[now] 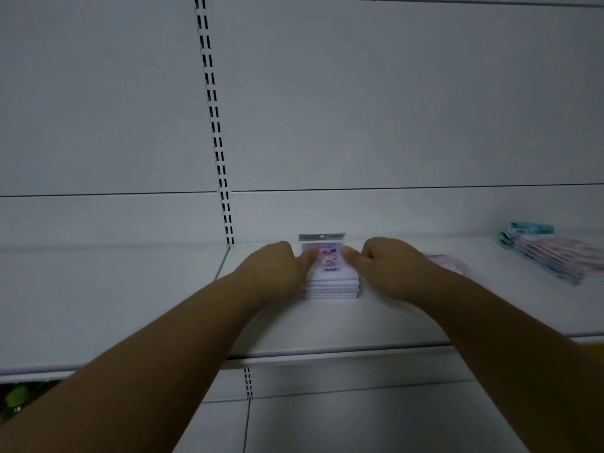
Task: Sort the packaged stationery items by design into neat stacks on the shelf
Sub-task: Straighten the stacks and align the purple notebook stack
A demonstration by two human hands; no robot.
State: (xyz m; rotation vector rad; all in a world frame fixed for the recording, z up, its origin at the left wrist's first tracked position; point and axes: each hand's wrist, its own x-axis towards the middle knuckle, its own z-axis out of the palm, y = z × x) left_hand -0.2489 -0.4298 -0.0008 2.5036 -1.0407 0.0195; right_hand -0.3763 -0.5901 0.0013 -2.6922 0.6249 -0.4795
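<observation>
Squaring purple character notebook stack (331, 276) mid-shelf (130, 305), left hand (281, 266) and right hand (380, 264) grips pressing its sides, thumbs on top; leaving pink packet (452, 264) and fanned teal-pink pile (552, 255) unsorted, apparently midway.

The white shelf board (130, 289) across the middle of the frame looked like painted metal, smooth and matt, as did the white back panel (392, 93) above it. The small purple spiral-bound notebooks (331, 282) at centre showed thin glossy plastic wrapping over paper covers. At the right edge, the teal-and-pink flat packets (552, 256) looked glossy, plastic-sleeved.
</observation>
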